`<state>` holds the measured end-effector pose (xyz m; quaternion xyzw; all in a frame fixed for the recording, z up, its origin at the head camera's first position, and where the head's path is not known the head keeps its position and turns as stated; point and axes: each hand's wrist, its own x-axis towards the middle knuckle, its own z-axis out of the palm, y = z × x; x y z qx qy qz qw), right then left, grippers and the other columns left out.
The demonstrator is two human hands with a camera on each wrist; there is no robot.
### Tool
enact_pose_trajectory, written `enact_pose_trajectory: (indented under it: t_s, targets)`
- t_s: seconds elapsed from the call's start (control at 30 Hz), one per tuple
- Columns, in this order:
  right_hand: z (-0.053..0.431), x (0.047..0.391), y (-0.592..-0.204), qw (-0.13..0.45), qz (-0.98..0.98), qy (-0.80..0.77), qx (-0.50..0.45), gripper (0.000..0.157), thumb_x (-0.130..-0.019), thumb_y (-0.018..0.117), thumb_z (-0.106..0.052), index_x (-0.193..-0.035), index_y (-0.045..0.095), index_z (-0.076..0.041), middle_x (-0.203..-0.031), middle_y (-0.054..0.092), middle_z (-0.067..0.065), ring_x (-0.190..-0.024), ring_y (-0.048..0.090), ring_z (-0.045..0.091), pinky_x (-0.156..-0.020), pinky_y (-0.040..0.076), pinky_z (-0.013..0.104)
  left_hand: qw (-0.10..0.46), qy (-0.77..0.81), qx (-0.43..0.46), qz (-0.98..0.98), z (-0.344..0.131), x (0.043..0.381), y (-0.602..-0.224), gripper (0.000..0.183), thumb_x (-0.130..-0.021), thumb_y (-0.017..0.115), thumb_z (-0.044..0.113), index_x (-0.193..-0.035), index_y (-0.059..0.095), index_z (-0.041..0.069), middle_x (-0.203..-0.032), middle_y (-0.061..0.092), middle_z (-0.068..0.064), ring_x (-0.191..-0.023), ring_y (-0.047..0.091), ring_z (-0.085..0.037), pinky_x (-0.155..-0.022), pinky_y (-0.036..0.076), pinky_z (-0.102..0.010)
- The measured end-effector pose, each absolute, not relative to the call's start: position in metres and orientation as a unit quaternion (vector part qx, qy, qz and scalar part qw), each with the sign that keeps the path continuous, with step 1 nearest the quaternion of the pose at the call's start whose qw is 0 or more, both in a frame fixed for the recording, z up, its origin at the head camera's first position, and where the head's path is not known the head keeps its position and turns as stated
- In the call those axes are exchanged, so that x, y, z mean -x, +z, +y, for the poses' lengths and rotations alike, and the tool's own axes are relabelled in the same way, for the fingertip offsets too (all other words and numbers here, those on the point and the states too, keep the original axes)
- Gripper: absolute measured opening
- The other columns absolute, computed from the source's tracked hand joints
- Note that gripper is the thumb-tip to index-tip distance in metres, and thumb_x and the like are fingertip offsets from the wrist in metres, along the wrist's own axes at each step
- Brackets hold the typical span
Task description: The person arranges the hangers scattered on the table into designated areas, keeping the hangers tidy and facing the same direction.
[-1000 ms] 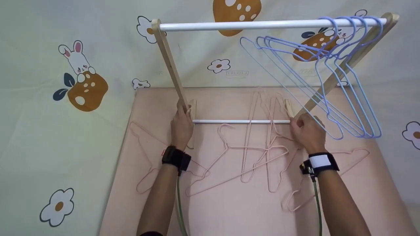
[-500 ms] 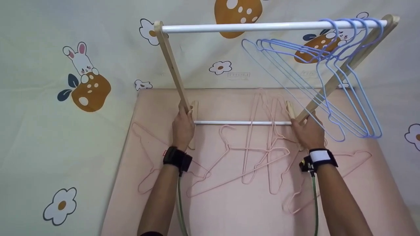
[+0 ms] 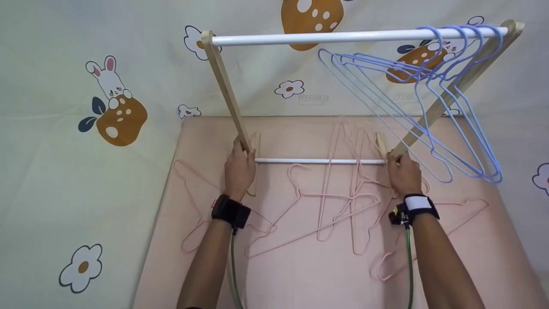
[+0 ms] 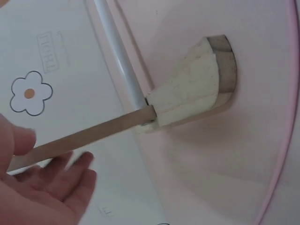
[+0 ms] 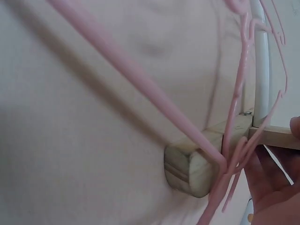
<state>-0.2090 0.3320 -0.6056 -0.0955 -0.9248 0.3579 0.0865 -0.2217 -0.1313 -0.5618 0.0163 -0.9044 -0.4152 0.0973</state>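
— Both sides at once?

— Yes. My left grip [image 3: 240,174] is clamped on the left post [image 4: 89,136] of the rack [image 3: 300,38], low down, just above the left foot [image 4: 192,84].

— And the other one?

— Same hold. My right grip [image 3: 404,175] is closed around the right post [image 5: 276,137], also near its bottom, close to the right foot [image 5: 199,171].

— Where is the rack itself?

— Straight ahead of me, near the far edge of the pink surface [image 3: 300,283], in front of the printed wall [image 3: 257,68]. Its feet run front to back, with the white lower bar [image 3: 296,161] between them. Whether both feet bear fully on the surface, I cannot tell.

— Anything hanging?

— Four blue hangers [image 3: 424,74], hooked on the top bar [image 3: 360,36] and bunched at its right end, near the right post.

— And below?

— Pink hangers [image 3: 326,195], scattered on the surface. Some cross the lower bar; one passes beneath my left forearm [image 3: 205,262], another beneath my right forearm [image 3: 444,257]. Beside my right grip, pink wire overlaps the right foot; whether it touches, I cannot tell.

— What do you wear?

— Black straps [image 3: 223,207] on my wrists, each with a green cable [image 3: 409,266].
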Motion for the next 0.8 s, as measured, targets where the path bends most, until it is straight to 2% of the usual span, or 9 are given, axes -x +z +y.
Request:
enact_pose_trajectory:
  t_s: [0.13,0.23,0.33,0.5,0.63,0.8]
  targets:
    - [0.331,0.21,-0.603,0.075,-0.93,0.346,0.096,0.034,-0.116,0.049,-0.028,-0.121,0.059,0.004,-0.133,0.067,0.037,-0.126,0.062,0.061,-0.105,0.048,0.071,0.086,-0.404,-0.033,-0.91,-0.127,0.2,-0.558,0.078,-0.107,0.069,0.015,-0.169,0.026,-0.006,-0.15,0.056,-0.033,-0.128,0.061,-0.046,-0.103,0.053,-0.058]
    - [0.33,0.209,-0.601,0.071,-0.931,0.342,0.103,0.034,-0.116,0.049,-0.028,-0.119,0.059,0.004,-0.132,0.067,0.039,-0.124,0.061,0.062,-0.103,0.047,0.072,0.075,-0.384,-0.013,-0.92,-0.12,0.175,-0.558,0.08,-0.102,0.076,0.015,-0.166,0.032,-0.008,-0.144,0.058,-0.033,-0.129,0.055,-0.048,-0.106,0.047,-0.059]
    - [0.33,0.207,-0.6,0.069,-0.932,0.338,0.109,0.035,-0.116,0.049,-0.029,-0.116,0.059,0.004,-0.13,0.067,0.04,-0.12,0.062,0.063,-0.1,0.048,0.072,0.051,-0.343,0.03,-0.938,-0.112,0.146,-0.563,0.066,-0.1,0.08,0.018,-0.155,0.051,-0.006,-0.133,0.064,-0.027,-0.12,0.057,-0.045,-0.099,0.049,-0.056]
    - [0.333,0.207,-0.601,0.07,-0.934,0.333,0.112,0.038,-0.117,0.047,-0.03,-0.115,0.06,0.005,-0.125,0.068,0.04,-0.116,0.064,0.062,-0.098,0.048,0.072,0.011,-0.26,0.096,-0.961,-0.101,0.102,-0.579,0.032,-0.099,0.083,0.019,-0.125,0.074,0.002,-0.114,0.07,-0.018,-0.103,0.061,-0.036,-0.086,0.052,-0.046]
    - [0.332,0.207,-0.603,0.066,-0.933,0.336,0.112,0.039,-0.117,0.046,-0.029,-0.12,0.062,0.006,-0.127,0.069,0.038,-0.118,0.064,0.061,-0.099,0.047,0.073,0.006,-0.239,0.121,-0.963,-0.098,0.082,-0.591,0.018,-0.096,0.086,0.012,-0.109,0.078,0.002,-0.103,0.071,-0.016,-0.095,0.063,-0.034,-0.082,0.053,-0.044]
    - [0.329,0.208,-0.601,0.056,-0.932,0.34,0.112,0.038,-0.117,0.046,-0.03,-0.126,0.06,0.005,-0.134,0.067,0.037,-0.123,0.062,0.062,-0.101,0.047,0.073,-0.004,-0.242,0.113,-0.964,-0.099,0.079,-0.601,0.014,-0.095,0.087,0.01,-0.102,0.077,0.002,-0.098,0.069,-0.012,-0.092,0.063,-0.031,-0.082,0.053,-0.043]
